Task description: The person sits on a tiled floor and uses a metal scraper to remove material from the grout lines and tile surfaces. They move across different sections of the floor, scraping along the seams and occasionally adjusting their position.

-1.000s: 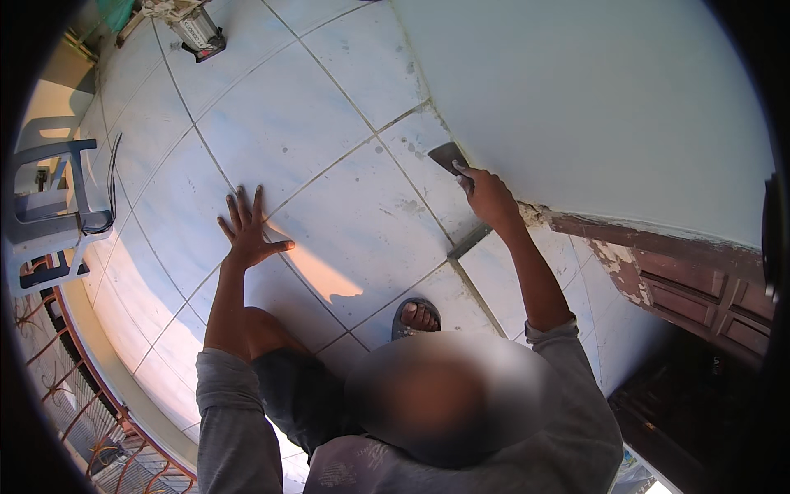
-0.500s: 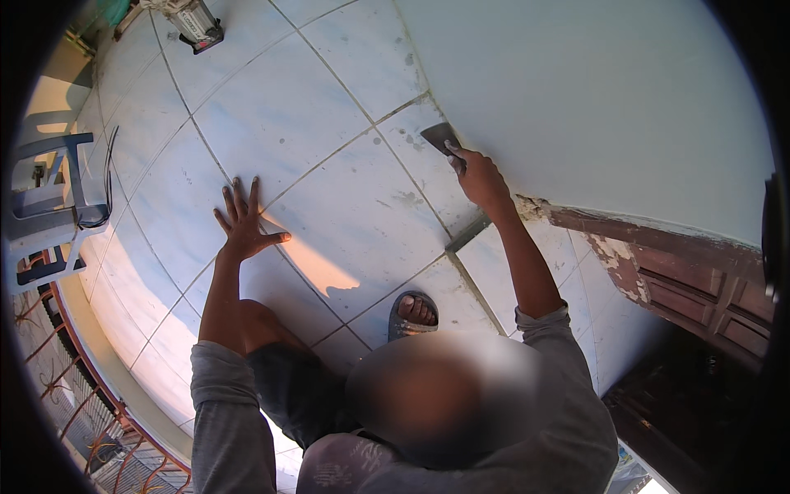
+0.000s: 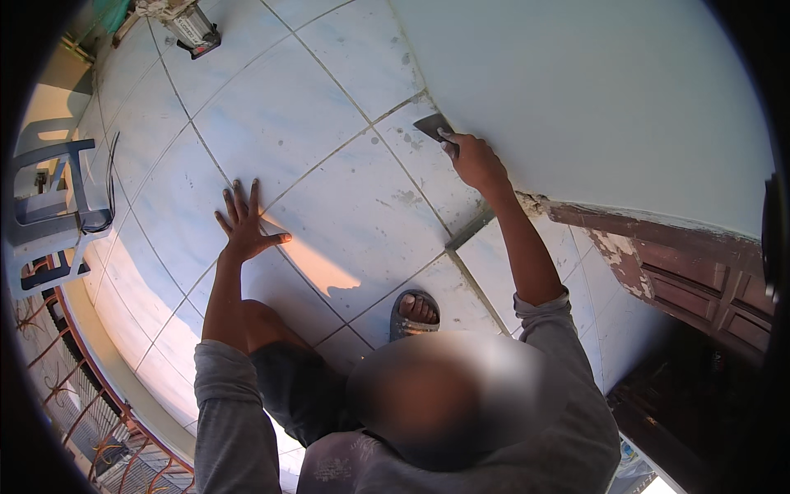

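Standing at far left, one plastic seat (image 3: 70, 148) is cut off by the dark rim; one boxy object (image 3: 193, 31) up top is hard to make out. The left hand (image 3: 243, 236) lies spread and loose on the tiled floor (image 3: 329, 206). One sandal (image 3: 401, 329) shows. One flat scraper (image 3: 433, 127), handle mostly hidden, is grasped by the right hand (image 3: 479, 163) just beside the wall (image 3: 592, 107). One panelled door (image 3: 683, 284) stands beyond.

You have one left hand (image 3: 243, 231) and one right hand (image 3: 479, 163) in view, two sleeves (image 3: 228, 387), one scraper (image 3: 433, 126) and one sandal (image 3: 413, 328). Near you are one large pale wall (image 3: 592, 107), one wooden door (image 3: 679, 266), one railing (image 3: 125, 412) and more than ten floor tiles (image 3: 337, 210).
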The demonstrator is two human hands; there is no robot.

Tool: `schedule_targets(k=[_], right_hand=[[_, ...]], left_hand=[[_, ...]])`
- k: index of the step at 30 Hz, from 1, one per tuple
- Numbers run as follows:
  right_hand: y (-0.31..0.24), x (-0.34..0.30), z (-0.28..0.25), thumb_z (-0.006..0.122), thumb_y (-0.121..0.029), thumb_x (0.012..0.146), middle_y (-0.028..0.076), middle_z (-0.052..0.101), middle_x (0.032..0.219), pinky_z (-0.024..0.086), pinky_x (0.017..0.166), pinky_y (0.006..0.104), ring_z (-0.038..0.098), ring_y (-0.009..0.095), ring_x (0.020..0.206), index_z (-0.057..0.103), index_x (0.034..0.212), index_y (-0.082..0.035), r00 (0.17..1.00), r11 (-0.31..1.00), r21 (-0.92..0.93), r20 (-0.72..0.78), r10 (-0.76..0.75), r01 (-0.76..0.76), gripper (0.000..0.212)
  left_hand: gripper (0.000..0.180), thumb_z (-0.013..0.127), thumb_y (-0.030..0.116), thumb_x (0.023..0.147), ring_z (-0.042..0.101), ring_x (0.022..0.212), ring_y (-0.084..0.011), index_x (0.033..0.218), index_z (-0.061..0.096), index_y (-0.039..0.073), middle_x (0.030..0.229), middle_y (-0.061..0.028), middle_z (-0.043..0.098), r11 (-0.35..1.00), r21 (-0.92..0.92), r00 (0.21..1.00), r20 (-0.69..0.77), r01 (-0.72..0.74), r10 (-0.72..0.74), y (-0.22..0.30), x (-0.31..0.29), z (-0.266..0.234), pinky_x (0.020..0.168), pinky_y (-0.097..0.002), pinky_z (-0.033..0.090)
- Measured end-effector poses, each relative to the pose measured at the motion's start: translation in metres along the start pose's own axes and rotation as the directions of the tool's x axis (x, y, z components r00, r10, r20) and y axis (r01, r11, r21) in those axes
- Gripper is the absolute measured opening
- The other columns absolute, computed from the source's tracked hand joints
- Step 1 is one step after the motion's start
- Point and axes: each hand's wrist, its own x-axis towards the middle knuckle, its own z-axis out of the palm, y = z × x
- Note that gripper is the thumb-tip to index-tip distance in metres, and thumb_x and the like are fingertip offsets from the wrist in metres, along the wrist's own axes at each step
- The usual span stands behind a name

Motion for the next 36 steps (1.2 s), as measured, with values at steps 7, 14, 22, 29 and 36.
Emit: schedule_targets(k=[7,14,22,29,36], right_hand=[[-0.003,-0.068,0.015,0.055,-0.035,0.104,0.021,0.074,0.098,0.057,0.083,0.0518,0.072,0.04,0.093,0.069,0.129,-0.02,0.999,0.998,-0.047,0.03,-0.034,0.036,0.033],[-0.043,-0.07,0.009,0.05,-0.033,0.106,0.022,0.073,0.092,0.059,0.079,0.0512,0.073,0.039,0.092,0.067,0.125,-0.012,0.995,0.989,-0.134,0.079,-0.056,0.067,0.034],[-0.036,-0.063,0.025,0.053,-0.029,0.104,0.02,0.073,0.087,0.058,0.077,0.0531,0.073,0.04,0.086,0.067,0.12,-0.011,0.995,0.987,-0.129,-0.017,-0.098,0.095,0.028],[-0.05,-0.027,0.022,0.05,-0.034,0.106,0.024,0.073,0.099,0.056,0.083,0.0555,0.071,0.043,0.093,0.064,0.138,-0.021,0.993,0.992,-0.091,-0.067,-0.095,0.089,0.037],[-0.063,-0.064,0.03,0.049,-0.029,0.106,0.023,0.074,0.095,0.057,0.084,0.0551,0.072,0.043,0.093,0.065,0.137,-0.026,1.0,0.998,-0.051,-0.003,-0.031,0.031,0.034]], left_hand=[[0.151,0.086,0.074,0.057,-0.023,0.155,-0.0414,0.165,-0.009,0.029,0.17,-0.0174,-0.023,0.999,0.037,0.999,0.031,0.026,-0.027,0.002,0.002,-0.005,0.116,-0.0752,-0.006],[0.156,0.087,0.078,0.049,-0.023,0.155,-0.0411,0.165,-0.005,0.031,0.17,-0.0188,-0.018,0.999,-0.001,0.999,0.005,0.04,-0.04,-0.005,0.001,-0.002,0.116,-0.0736,-0.01],[0.156,0.085,0.08,0.049,-0.023,0.155,-0.0416,0.165,-0.006,0.031,0.17,-0.0186,-0.019,0.999,0.008,0.998,0.026,0.052,-0.052,0.0,0.003,-0.004,0.116,-0.0743,-0.009],[0.157,0.084,0.082,0.048,-0.024,0.154,-0.0416,0.165,-0.006,0.03,0.17,-0.019,-0.02,1.0,0.019,1.0,0.011,0.008,-0.009,0.001,0.008,-0.001,0.115,-0.0747,-0.01],[0.152,0.083,0.079,0.056,-0.025,0.154,-0.0405,0.165,-0.011,0.031,0.169,-0.017,-0.024,0.997,0.064,0.997,0.054,0.049,-0.053,0.003,0.0,-0.005,0.117,-0.0742,-0.007]])
